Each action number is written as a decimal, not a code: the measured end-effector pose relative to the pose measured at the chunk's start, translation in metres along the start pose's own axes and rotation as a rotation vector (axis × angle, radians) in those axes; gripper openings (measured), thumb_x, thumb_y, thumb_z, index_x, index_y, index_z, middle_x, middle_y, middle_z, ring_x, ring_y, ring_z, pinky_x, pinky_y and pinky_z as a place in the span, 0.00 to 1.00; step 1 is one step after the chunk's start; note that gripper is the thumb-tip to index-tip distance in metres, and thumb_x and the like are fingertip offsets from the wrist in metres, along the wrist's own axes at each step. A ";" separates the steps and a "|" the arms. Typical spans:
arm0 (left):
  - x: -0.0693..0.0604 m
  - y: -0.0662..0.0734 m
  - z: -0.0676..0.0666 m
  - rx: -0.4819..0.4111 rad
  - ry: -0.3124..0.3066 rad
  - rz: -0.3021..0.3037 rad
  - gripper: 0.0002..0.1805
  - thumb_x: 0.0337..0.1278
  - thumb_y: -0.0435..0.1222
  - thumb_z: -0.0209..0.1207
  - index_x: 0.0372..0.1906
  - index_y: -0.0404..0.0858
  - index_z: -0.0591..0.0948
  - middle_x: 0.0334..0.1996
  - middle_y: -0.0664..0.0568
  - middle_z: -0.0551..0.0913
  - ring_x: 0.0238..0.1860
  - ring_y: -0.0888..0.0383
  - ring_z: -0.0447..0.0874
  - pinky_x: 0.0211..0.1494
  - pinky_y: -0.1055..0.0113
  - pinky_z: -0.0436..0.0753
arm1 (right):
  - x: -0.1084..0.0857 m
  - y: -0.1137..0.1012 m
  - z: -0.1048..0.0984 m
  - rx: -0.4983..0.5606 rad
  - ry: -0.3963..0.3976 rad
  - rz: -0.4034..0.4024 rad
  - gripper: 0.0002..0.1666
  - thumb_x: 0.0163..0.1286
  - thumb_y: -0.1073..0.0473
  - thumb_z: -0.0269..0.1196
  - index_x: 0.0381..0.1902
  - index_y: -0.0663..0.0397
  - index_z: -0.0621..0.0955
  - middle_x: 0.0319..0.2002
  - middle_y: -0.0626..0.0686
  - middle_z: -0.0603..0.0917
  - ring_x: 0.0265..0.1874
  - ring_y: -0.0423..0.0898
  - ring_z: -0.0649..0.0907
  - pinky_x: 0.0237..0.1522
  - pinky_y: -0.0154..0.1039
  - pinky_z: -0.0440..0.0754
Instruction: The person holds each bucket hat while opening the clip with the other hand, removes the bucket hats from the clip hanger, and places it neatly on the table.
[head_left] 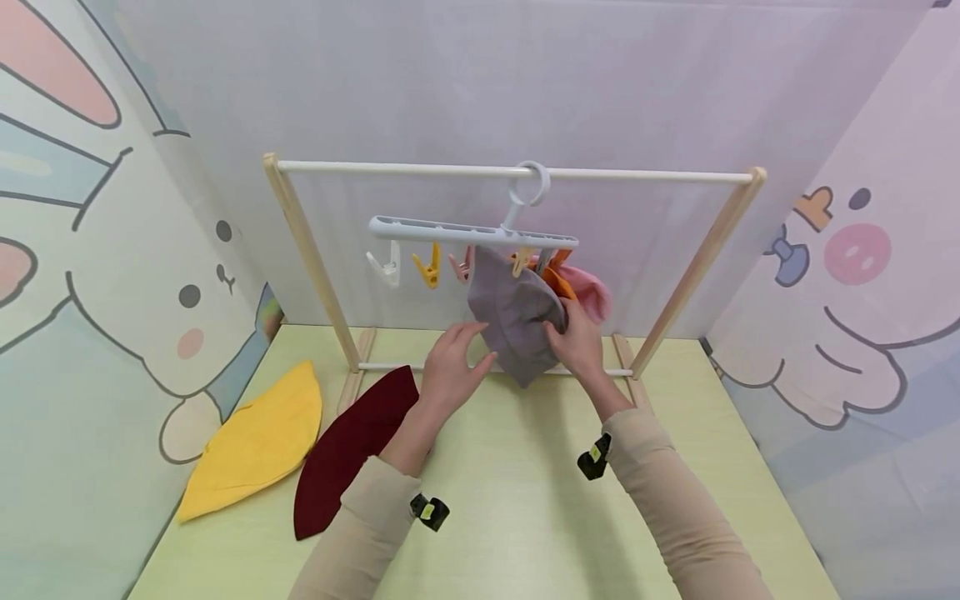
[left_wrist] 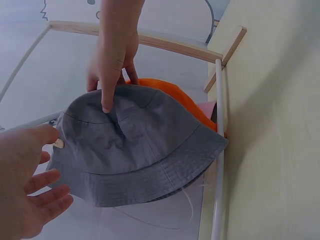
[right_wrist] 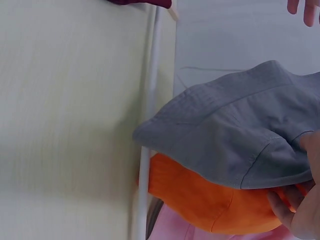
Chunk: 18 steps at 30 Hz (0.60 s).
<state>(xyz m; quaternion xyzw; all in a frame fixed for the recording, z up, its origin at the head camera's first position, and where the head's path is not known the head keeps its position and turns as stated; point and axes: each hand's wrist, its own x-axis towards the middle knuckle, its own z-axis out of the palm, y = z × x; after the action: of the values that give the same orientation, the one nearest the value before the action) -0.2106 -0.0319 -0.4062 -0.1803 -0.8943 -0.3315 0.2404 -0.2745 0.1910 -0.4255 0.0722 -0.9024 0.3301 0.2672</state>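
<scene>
A grey bucket hat (head_left: 513, 317) hangs below a pale grey clip hanger (head_left: 465, 233), with a beige clip (head_left: 521, 262) at its upper part. My right hand (head_left: 581, 337) pinches the hat's crown, the thumb denting the cloth in front and the other fingers behind. On the hat's left side my left hand (head_left: 450, 367) is held up, fingers spread and slightly bent; in the left wrist view the left hand (left_wrist: 30, 180) holds nothing. Behind the grey hat hang an orange hat (right_wrist: 205, 205) and a pink hat (head_left: 588, 293), both partly covered.
The hanger hooks over the white rail (head_left: 390, 169) of a wooden-ended rack. White (head_left: 387, 268), yellow (head_left: 429, 268) and pink (head_left: 461, 267) clips dangle on its left half. A yellow hat (head_left: 258, 442) and a dark red hat (head_left: 356, 450) lie on the table at left.
</scene>
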 end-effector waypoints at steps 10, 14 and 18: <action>0.015 0.020 -0.002 0.018 -0.013 0.025 0.23 0.48 0.42 0.65 0.52 0.42 0.78 0.50 0.49 0.78 0.52 0.53 0.76 0.53 0.59 0.75 | -0.001 0.002 0.002 -0.014 0.025 0.013 0.22 0.56 0.59 0.62 0.50 0.58 0.75 0.41 0.59 0.82 0.38 0.59 0.80 0.43 0.52 0.74; 0.019 0.025 -0.002 0.031 0.000 0.043 0.23 0.48 0.42 0.64 0.52 0.41 0.78 0.48 0.49 0.78 0.50 0.53 0.77 0.50 0.60 0.76 | -0.001 0.002 0.003 -0.031 0.045 0.021 0.20 0.56 0.60 0.62 0.47 0.57 0.75 0.39 0.59 0.82 0.36 0.60 0.80 0.40 0.53 0.74; 0.025 0.029 -0.001 0.062 0.017 0.045 0.23 0.48 0.43 0.64 0.51 0.41 0.78 0.47 0.50 0.79 0.47 0.54 0.78 0.46 0.61 0.77 | -0.002 0.000 0.004 -0.037 0.061 0.017 0.19 0.55 0.60 0.63 0.45 0.57 0.76 0.37 0.59 0.83 0.34 0.60 0.80 0.37 0.53 0.74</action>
<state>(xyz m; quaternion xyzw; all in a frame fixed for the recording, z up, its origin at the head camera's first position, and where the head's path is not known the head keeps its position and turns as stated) -0.2169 -0.0079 -0.3777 -0.1900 -0.8977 -0.2997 0.2611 -0.2746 0.1885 -0.4287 0.0493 -0.9005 0.3176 0.2930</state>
